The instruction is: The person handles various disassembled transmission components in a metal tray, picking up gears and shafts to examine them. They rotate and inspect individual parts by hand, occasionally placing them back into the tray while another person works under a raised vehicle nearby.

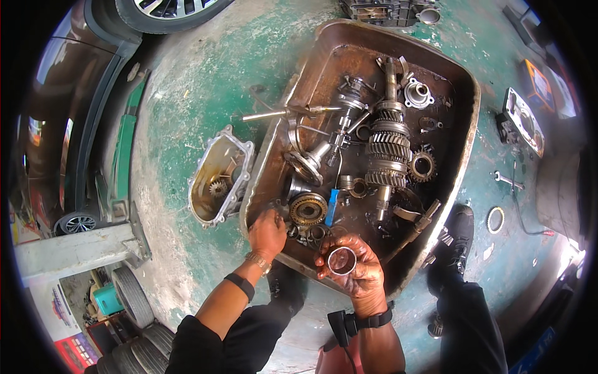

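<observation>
A small metal ring (342, 260) with a dark inside is pinched in the fingers of my right hand (362, 268), over the near edge of a large brown metal tray (333, 37). Dark grease smears that hand. My left hand (268, 235) reaches over the tray's near left corner, its fingers bunched and pointing down; whatever they hold is hidden. Beside it lie a round gear assembly (308, 209) and several small rings. A blue-handled tool (331, 207) rests between the hands. Farther in, a long gear shaft (390, 146) lies near a toothed gear ring (423, 166).
An open metal housing (221, 177) stands left of the tray. A metal rod (265, 115) sticks out over the tray's left wall. On the floor to the right are a wrench (509, 181), a ring (495, 220) and a flat cover (524, 121). A car (62, 124) stands at the left.
</observation>
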The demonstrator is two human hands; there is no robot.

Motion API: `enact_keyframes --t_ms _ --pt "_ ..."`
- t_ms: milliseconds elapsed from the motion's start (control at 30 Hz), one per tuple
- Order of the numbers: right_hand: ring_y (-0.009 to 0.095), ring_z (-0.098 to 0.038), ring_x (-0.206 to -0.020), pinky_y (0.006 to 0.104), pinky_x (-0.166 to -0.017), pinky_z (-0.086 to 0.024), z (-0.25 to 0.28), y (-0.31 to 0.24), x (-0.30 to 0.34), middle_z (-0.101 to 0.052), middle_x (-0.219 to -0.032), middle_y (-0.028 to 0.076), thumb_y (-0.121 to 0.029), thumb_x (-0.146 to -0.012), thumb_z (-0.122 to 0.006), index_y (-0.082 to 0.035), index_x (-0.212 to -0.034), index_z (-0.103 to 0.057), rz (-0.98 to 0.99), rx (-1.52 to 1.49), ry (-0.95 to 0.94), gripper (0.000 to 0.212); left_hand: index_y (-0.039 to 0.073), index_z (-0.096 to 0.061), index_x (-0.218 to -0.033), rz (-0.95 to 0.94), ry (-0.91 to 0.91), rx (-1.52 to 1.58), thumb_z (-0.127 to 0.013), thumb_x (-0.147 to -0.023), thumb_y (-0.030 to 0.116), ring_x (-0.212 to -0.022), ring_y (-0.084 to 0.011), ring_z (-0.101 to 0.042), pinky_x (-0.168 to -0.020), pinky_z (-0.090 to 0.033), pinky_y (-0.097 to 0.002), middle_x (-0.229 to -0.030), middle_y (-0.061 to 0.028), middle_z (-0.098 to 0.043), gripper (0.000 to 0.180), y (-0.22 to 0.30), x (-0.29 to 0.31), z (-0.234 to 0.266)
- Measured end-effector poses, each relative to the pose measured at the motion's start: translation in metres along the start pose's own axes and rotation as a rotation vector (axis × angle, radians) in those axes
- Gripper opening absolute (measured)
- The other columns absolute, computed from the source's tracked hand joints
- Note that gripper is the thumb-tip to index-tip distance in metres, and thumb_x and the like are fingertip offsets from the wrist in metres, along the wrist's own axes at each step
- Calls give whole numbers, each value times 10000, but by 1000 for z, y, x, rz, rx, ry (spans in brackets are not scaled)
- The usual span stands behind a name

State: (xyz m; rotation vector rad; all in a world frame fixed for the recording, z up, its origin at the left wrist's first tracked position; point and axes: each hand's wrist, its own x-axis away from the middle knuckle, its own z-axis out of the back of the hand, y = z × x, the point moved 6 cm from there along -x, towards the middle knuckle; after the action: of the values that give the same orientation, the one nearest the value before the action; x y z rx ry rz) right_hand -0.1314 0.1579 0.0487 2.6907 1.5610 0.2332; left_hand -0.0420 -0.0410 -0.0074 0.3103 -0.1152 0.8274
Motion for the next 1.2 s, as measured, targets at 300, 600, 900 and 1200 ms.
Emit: enact_keyframes --t_ms 300,600,900,1200 --pt "384 -626 -980 467 -787 -526 -3 3 0 -616 -1136 240 -182 -769 -758 -29 -1247 -597 44 -89 -5 527 46 -622 -924 -24 22 27 -607 -849 154 -869 -400 -626 -750 -503 -498 -946 -164 -655 132 3 0 3" --pt "381 -624 -927 475 -734 -544 33 -3 9 -624 -1080 229 -218 -805 -741 0 -1245 -557 -11 -151 107 525 42 -601 -862 -67 102 46 -650 -832 140 -831 -401 -623 -711 -495 -500 -881 -148 -656 114 2 3 2" --pt "264 -640 -794 466 -722 -542 91 -5 11 -653 -894 133 -422 -945 -568 -76 -1090 -611 -93 65 390 377 13 -651 -978 -15 2 74 -652 -807 164 -899 -413 -634 -795 -512 -500 -979 -211 -648 228 -10 2 -8" --pt "244 -616 -747 455 -734 -513 81 -31 6 -647 -853 107 -461 -936 -567 -91 -1032 -619 -70 169 510 386 59 -689 -962 86 -84 84 -647 -765 145 -913 -424 -640 -802 -513 -507 -963 -235 -672 218 -6 10 1"
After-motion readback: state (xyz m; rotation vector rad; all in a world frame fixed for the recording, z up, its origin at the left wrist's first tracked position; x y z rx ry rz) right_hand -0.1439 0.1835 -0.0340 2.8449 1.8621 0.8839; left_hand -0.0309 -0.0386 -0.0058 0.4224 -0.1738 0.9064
